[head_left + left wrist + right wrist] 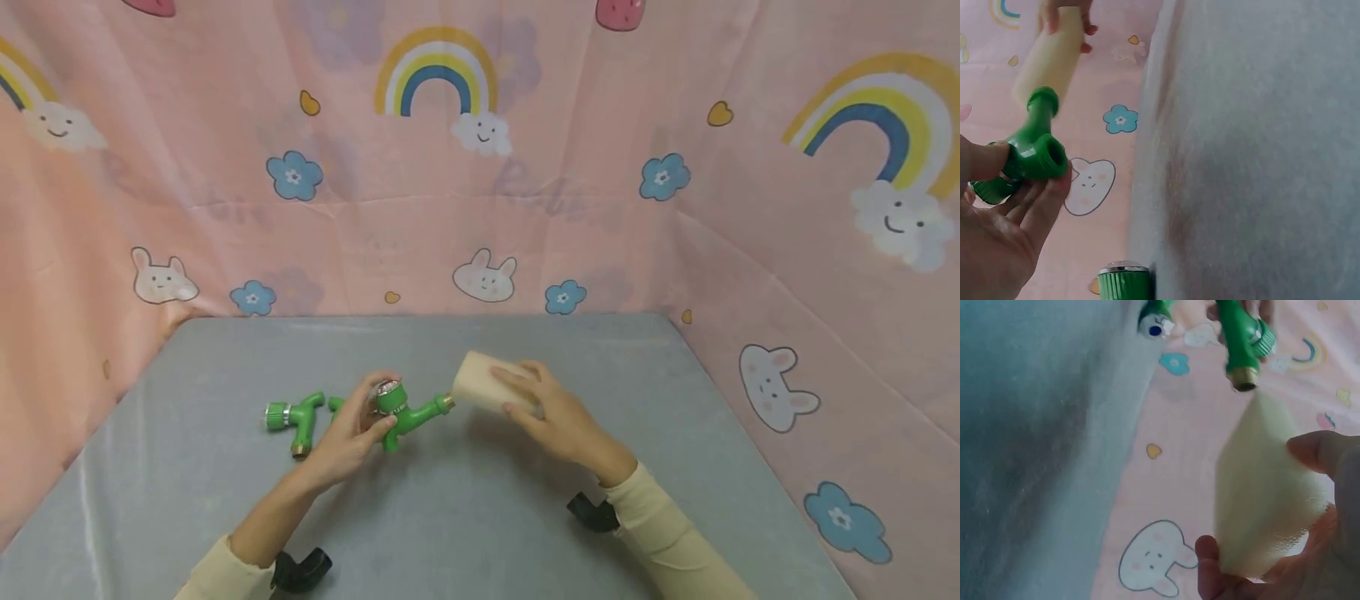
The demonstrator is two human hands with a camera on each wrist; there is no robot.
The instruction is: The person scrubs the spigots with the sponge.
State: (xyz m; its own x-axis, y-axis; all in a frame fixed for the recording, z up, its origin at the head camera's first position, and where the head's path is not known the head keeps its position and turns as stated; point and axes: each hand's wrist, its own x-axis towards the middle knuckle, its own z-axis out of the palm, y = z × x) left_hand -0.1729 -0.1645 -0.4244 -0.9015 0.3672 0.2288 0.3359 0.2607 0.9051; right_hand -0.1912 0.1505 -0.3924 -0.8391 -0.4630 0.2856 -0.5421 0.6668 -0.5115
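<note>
A green tap (408, 417) with a ribbed knob and a brass-coloured threaded end is gripped by my left hand (348, 442) above the table. Its open spout (1055, 153) faces the camera in the left wrist view. My right hand (558, 417) holds a cream sponge block (487, 382) between thumb and fingers, looking soft and slightly rough in the right wrist view. One end of the sponge is right at the tap's brass end (1244, 379). A second green tap (303, 421) lies on the table left of my left hand. Behind that hand, another green piece (335, 404) is mostly hidden.
The table (480, 533) has a grey-blue cover. A pink patterned cloth (420, 225) hangs behind it and along both sides. Black curved pieces (300, 571) sit by both sleeves.
</note>
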